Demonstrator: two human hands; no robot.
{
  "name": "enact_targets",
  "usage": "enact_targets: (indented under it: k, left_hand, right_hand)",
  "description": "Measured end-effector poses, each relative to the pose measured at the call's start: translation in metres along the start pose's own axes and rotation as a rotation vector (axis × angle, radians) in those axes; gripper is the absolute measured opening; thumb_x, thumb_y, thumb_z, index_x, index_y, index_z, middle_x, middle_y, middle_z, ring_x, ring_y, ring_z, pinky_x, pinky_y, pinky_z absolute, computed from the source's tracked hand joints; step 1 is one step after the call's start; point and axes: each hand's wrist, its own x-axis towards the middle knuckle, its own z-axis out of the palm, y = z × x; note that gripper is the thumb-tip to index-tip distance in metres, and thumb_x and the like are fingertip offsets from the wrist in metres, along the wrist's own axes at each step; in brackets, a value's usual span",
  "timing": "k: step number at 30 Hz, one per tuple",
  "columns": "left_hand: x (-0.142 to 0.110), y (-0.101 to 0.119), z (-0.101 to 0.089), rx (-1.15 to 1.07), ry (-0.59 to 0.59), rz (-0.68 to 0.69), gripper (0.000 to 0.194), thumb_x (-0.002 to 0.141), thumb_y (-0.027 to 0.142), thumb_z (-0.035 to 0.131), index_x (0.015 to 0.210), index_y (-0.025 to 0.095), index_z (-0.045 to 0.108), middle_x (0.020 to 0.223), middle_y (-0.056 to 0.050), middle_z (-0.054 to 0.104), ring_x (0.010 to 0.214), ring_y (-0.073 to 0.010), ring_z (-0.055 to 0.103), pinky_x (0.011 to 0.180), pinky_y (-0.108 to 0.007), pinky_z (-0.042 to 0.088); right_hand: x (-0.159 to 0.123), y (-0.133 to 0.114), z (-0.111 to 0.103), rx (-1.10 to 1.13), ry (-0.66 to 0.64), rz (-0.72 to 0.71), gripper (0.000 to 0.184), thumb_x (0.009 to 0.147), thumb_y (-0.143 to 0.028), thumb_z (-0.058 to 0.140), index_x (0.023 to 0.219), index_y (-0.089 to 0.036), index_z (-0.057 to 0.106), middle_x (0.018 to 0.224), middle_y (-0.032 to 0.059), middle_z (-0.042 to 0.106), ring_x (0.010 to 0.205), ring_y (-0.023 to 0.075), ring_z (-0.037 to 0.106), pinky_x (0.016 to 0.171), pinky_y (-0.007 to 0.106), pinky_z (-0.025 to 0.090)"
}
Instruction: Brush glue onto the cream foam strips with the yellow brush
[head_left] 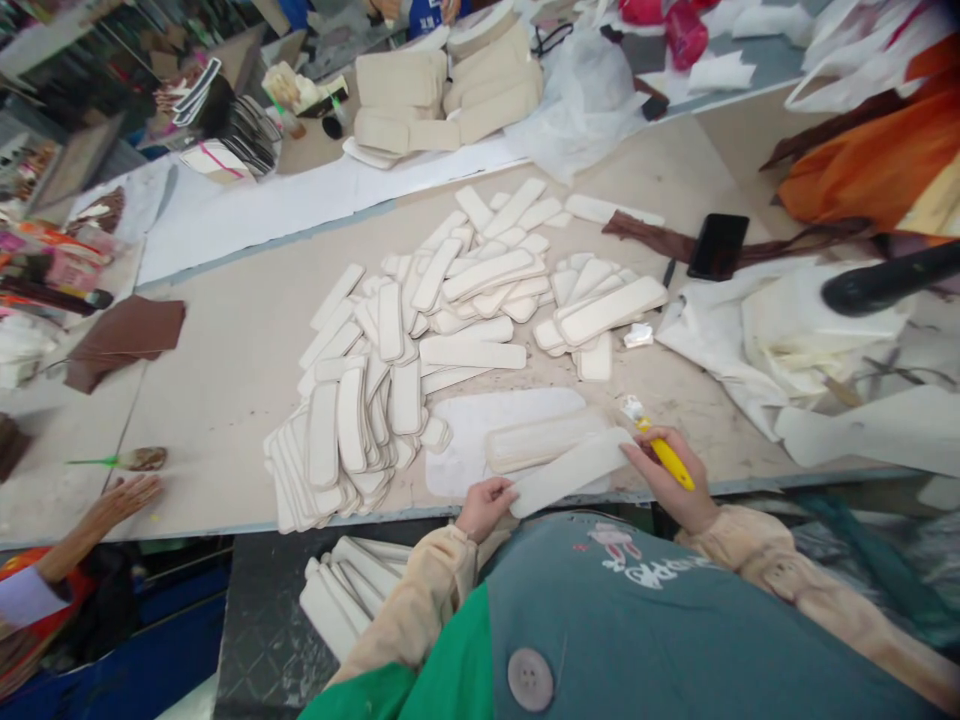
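My left hand [486, 505] pinches the near end of a long cream padded strip [570, 472] at the table's front edge. My right hand [671, 478] is closed around a yellow-handled brush [660, 448] and also touches the strip's far end. Just beyond the strip lies another strip [536, 440] on a white sheet [480, 420]. A big heap of the same cream strips [390, 370] spreads over the table ahead and to the left.
Another person's hand [120, 497] rests on the table at far left, near a green-handled brush [120, 460]. A black phone [718, 246] lies at right, white fabric pieces [780, 330] beside it. More strips [352, 590] sit below the table edge. Brown leather piece [124, 335] at left.
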Motion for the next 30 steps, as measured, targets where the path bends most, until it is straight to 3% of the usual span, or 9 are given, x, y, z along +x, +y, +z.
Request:
enact_targets:
  k: [4,7,11,17,30]
  left_hand:
    - [0.025,0.026,-0.019,0.162,0.378,0.095,0.029,0.066,0.04,0.067,0.082,0.016,0.061,0.067,0.002,0.059,0.058,-0.0106,0.053,0.056,-0.023,0.043]
    - [0.043,0.044,-0.028,0.38,0.488,0.129,0.026,0.067,0.034,0.069,0.085,0.018,0.06,0.067,0.003,0.06,0.063,-0.0111,0.056,0.063,-0.024,0.043]
    - [0.058,0.052,-0.029,0.535,0.49,0.078,0.03,0.071,0.033,0.066,0.096,0.019,0.061,0.069,0.002,0.064,0.066,-0.0129,0.059,0.068,-0.025,0.042]
    - [0.065,0.046,-0.027,0.628,0.46,0.047,0.039,0.073,0.032,0.066,0.109,0.018,0.061,0.074,0.0,0.066,0.073,-0.0149,0.062,0.071,-0.026,0.042]
    - [0.066,0.042,-0.027,0.67,0.455,-0.025,0.03,0.074,0.037,0.065,0.099,0.02,0.064,0.071,0.001,0.066,0.071,-0.0148,0.061,0.067,-0.025,0.04]
  right_hand:
    - [0.013,0.007,0.007,-0.082,-0.047,-0.093,0.024,0.077,-0.042,0.063,0.084,-0.022,0.052,0.077,-0.0013,0.055,0.065,0.0142,0.055,0.064,0.027,0.046]
    - [0.023,0.013,0.017,-0.133,-0.082,-0.136,0.022,0.08,-0.041,0.06,0.083,-0.022,0.049,0.074,-0.0019,0.053,0.063,0.0141,0.055,0.062,0.027,0.045]
    - [0.031,0.021,0.024,-0.234,-0.107,-0.124,0.019,0.082,-0.039,0.058,0.085,-0.022,0.049,0.071,-0.0017,0.055,0.063,0.0151,0.056,0.062,0.027,0.045]
    - [0.037,0.027,0.026,-0.365,-0.11,-0.139,0.019,0.082,-0.039,0.056,0.085,-0.022,0.05,0.072,0.0,0.058,0.064,0.017,0.058,0.063,0.028,0.044]
    - [0.035,0.036,0.028,-0.524,-0.139,-0.199,0.013,0.084,-0.034,0.052,0.087,-0.021,0.05,0.074,0.0018,0.061,0.068,0.0186,0.059,0.063,0.027,0.043]
